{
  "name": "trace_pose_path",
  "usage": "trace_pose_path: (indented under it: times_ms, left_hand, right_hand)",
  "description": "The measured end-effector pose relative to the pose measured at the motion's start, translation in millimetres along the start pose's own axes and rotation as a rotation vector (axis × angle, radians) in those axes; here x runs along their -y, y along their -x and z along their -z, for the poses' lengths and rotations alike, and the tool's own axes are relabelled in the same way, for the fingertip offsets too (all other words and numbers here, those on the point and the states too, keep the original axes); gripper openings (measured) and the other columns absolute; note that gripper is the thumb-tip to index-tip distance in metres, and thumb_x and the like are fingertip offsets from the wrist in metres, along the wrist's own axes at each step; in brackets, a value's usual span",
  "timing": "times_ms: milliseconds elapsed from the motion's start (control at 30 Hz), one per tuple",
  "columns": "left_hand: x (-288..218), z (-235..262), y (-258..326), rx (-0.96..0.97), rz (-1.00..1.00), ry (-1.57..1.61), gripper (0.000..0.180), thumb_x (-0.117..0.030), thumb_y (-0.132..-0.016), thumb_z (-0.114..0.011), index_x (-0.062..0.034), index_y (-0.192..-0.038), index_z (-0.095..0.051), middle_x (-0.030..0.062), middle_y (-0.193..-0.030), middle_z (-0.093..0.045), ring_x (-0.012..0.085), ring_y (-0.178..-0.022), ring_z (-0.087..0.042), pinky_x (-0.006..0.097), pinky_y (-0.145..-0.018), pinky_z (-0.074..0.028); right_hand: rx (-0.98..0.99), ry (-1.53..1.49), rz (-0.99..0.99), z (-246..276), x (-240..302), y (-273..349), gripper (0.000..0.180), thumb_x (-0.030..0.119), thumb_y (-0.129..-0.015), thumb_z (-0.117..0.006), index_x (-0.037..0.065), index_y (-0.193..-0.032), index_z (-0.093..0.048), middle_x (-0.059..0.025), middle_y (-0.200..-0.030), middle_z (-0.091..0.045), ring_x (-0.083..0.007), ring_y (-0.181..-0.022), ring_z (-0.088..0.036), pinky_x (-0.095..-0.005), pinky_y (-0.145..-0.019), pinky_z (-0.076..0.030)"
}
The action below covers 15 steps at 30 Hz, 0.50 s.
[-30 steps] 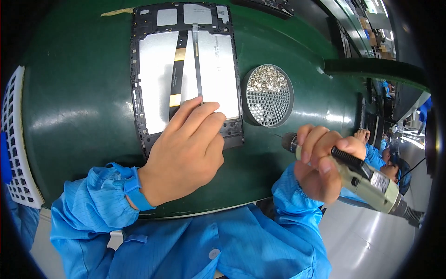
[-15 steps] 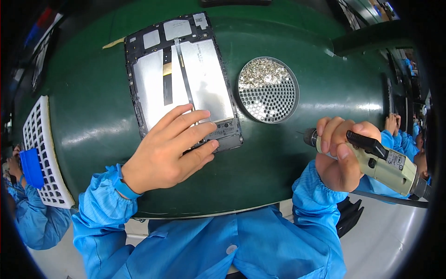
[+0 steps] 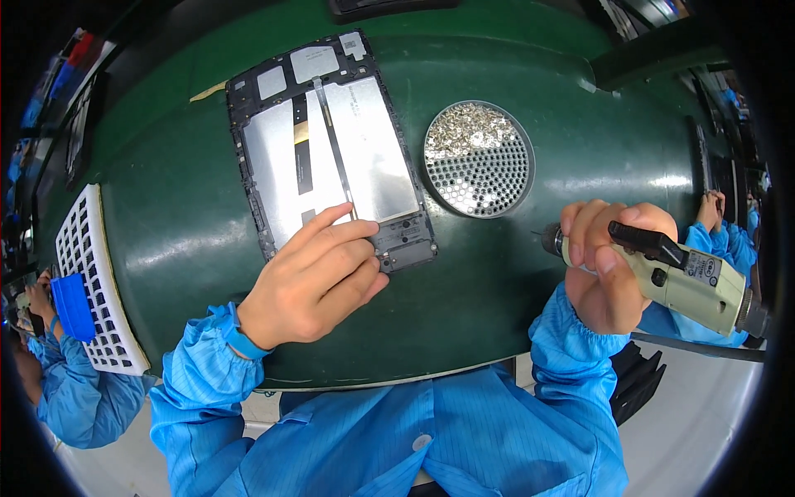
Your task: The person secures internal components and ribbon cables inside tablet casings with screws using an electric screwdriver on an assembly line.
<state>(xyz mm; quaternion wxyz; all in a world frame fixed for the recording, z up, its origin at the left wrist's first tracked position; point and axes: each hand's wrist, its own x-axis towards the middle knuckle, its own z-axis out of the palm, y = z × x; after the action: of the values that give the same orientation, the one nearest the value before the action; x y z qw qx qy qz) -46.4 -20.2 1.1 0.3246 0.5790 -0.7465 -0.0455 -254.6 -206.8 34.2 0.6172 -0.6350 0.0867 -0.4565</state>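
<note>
A tablet's black frame with silver metal plates lies face-down on the green bench, its ribbon cable running down the middle. My left hand rests across its near end, fingers stretched out, the fingertips by the cable's lower end and the dark lower strip. That hand hides the near left corner. To the right, my right hand is wrapped round a pale green electric screwdriver. Its thin bit points left, above the bench and apart from the tablet. Between them sits a round screw tray, with loose screws heaped in its far half and small holes in the near half.
A white grid tray with a blue piece stands at the far left. Co-workers' blue sleeves show at both sides. A dark object lies at the back edge, and a yellow strip beside the tablet.
My left hand's fingers have drawn closer together and slid slightly toward me on the tablet. The right hand keeps its grip on the screwdriver, nearly unmoved. The whole view has shifted a little.
</note>
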Motion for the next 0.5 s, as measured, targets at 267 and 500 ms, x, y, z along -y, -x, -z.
trace_pose_path:
  times_ms: [267,500]
  left_hand:
    - [4,10,1,0.113,0.022,0.069,0.027,-0.003,-0.067,-0.077,0.0017,-0.091,-0.065,0.0184,-0.099,-0.059,0.0368,-0.106,-0.058,0.054,-0.094,-0.046]
    - [3,9,6,0.121,0.025,0.020,0.034,-0.001,-0.067,-0.076,0.0025,-0.098,-0.064,0.0217,-0.109,-0.058,0.0389,-0.110,-0.056,0.055,-0.095,-0.044]
  right_hand:
    - [-0.006,0.010,-0.002,2,-3,1,0.035,0.000,-0.075,-0.059,0.002,-0.109,-0.049,-0.0093,-0.065,-0.053,-0.0178,-0.056,-0.052,-0.0367,-0.062,-0.046]
    - [-0.039,0.007,-0.038,-4,-6,-1,0.033,0.000,-0.076,-0.059,0.002,-0.107,-0.049,-0.0089,-0.065,-0.052,-0.0169,-0.055,-0.050,-0.0348,-0.061,-0.045]
